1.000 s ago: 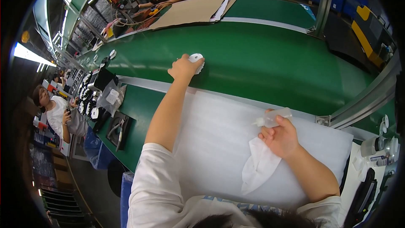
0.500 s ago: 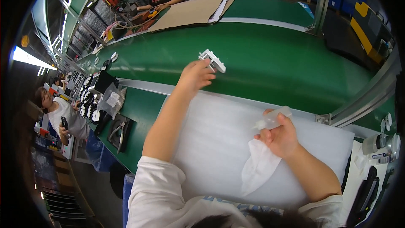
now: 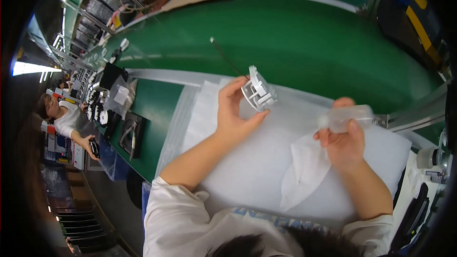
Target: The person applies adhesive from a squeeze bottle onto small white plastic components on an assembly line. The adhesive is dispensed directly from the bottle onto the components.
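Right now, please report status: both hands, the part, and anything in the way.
Left hand holds white plastic part above white foam sheet. Right hand grips clear bottle and white cloth. Nothing between them.

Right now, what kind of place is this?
Likely a factory assembly line: a long green conveyor belt, a white foam pad at the workstation, the left hand holding a white plastic part, another person at a neighbouring station.
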A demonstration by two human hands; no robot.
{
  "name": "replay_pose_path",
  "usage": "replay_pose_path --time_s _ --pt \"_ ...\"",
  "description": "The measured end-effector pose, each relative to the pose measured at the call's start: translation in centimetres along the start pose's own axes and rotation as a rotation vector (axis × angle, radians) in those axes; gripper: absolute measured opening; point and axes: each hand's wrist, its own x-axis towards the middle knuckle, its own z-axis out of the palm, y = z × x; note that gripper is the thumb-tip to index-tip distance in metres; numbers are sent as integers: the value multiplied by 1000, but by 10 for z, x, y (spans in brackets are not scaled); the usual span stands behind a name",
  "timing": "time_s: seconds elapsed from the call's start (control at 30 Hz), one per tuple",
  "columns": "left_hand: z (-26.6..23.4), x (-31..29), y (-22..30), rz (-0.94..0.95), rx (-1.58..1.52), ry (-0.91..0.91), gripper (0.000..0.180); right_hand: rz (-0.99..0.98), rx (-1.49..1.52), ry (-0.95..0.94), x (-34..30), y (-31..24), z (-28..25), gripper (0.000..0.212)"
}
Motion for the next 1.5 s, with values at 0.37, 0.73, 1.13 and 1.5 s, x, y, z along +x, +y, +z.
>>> replay_pose_path --time_s 0.37,0.73,1.13,1.5 --pt "5 -5 26 430 303 -256 46 -877 -814 -291 -15 -12 16 42" --pt "9 -1 27 790 469 -324 43 -954 -1111 -208 -20 -11 16 38" --pt "13 -4 26 847 510 -282 48 -986 -1133 -188 -21 -6 16 41" --pt "14 -4 24 856 515 -276 50 -1021 -1154 -162 -20 -4 17 40"
